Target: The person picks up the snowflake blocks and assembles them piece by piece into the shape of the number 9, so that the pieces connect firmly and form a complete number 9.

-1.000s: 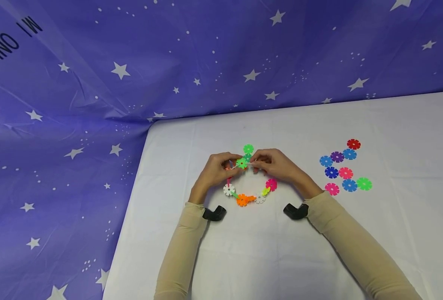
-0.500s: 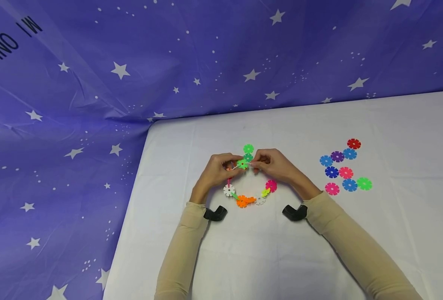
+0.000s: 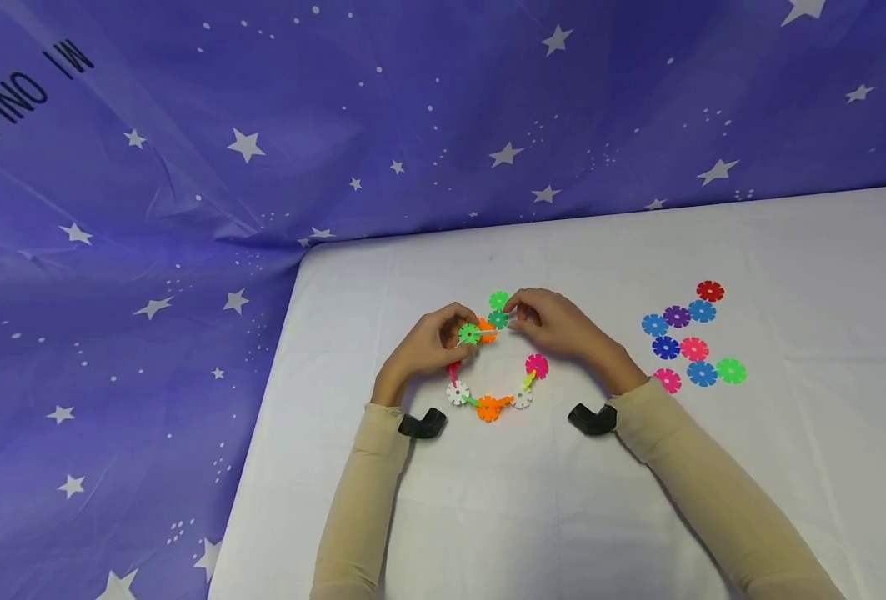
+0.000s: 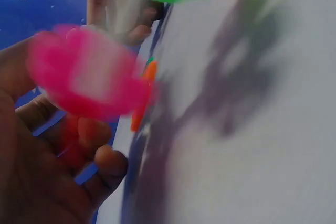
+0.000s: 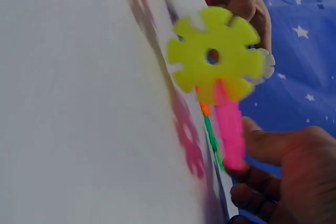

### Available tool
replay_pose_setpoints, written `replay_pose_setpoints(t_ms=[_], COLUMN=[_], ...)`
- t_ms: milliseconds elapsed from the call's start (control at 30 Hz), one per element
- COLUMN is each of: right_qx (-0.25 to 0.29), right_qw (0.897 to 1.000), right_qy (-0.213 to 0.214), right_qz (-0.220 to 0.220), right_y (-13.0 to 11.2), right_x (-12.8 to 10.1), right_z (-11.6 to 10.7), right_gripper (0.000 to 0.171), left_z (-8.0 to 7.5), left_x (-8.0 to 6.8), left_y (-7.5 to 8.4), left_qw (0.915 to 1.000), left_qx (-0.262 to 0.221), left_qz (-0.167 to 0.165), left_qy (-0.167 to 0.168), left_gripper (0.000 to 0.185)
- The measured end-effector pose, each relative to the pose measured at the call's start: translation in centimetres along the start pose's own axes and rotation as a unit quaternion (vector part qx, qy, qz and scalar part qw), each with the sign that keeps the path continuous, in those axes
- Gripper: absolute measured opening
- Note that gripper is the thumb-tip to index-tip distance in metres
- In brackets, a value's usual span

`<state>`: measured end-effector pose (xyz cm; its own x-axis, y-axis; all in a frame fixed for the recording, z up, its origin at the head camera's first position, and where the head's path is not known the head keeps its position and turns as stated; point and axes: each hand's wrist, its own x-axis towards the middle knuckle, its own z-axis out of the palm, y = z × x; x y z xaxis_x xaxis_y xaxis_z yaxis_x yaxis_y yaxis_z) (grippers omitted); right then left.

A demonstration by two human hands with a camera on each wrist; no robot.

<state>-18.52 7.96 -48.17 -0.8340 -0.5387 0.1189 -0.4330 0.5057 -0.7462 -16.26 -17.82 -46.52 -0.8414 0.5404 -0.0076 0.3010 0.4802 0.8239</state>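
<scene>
In the head view, a curved chain of slotted plastic snowflake discs hangs from my left hand (image 3: 433, 340), whose thumb and fingers hold it around a green disc (image 3: 469, 334). A white disc seen edge-on juts rightward from that green one. The chain curves down through an orange disc (image 3: 488, 408) to a pink end disc (image 3: 537, 366). My right hand (image 3: 551, 318) holds nothing I can see; its fingertips are parted beside a teal disc (image 3: 498, 320). In the right wrist view, a yellow disc (image 5: 215, 53) and the pink disc (image 5: 231, 132) are in front of that hand.
An orange disc (image 3: 487, 331) and a light green disc (image 3: 498, 300) lie on the white-covered table (image 3: 488, 517) by the teal one. Several loose discs, including a red one (image 3: 710, 291), lie at the right. A starry purple cloth (image 3: 443, 125) stands behind.
My right fingers have come off the white disc and moved slightly up and right. My left hand has shifted left with the chain, uncovering the orange disc on the table.
</scene>
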Motion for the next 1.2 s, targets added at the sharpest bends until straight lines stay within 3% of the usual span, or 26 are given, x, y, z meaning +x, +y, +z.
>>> replay_pose_setpoints(t_ms=[167,367,567,767,900,1033,1200], right_qx=[-0.040,-0.100,-0.139,-0.071,0.031,0.154,0.205], right_qw=[0.999,0.995,0.990,0.995,0.996,0.983,0.974], right_qy=[-0.023,-0.006,-0.011,-0.006,-0.001,-0.006,-0.013], right_qz=[-0.014,-0.014,0.011,0.063,0.083,0.099,0.095], right_y=[-0.7,-1.9,-2.4,-1.8,-1.4,-1.0,-0.8], right_x=[0.4,1.0,1.4,1.1,0.6,0.4,0.6], right_z=[0.6,1.7,2.5,1.6,1.0,0.8,0.8], right_gripper=[0.024,0.033,0.029,0.025,0.019,0.019,0.020], left_z=[-0.4,-0.5,-0.5,-0.4,-0.3,-0.2,-0.1], left_x=[-0.2,-0.2,-0.1,0.0,0.1,0.1,0.1], left_y=[-0.3,-0.8,-0.7,-0.9,-1.0,-1.0,-0.9], left_qw=[1.0000,0.9997,0.9992,0.9992,0.9991,0.9988,0.9988], left_qx=[0.004,-0.002,-0.008,-0.010,-0.010,-0.008,-0.011], left_qz=[-0.005,-0.020,-0.033,-0.031,-0.037,-0.043,-0.044], left_qy=[-0.005,0.015,0.022,0.023,0.021,0.019,0.019], left_gripper=[0.032,0.020,0.016,0.015,0.016,0.017,0.017])
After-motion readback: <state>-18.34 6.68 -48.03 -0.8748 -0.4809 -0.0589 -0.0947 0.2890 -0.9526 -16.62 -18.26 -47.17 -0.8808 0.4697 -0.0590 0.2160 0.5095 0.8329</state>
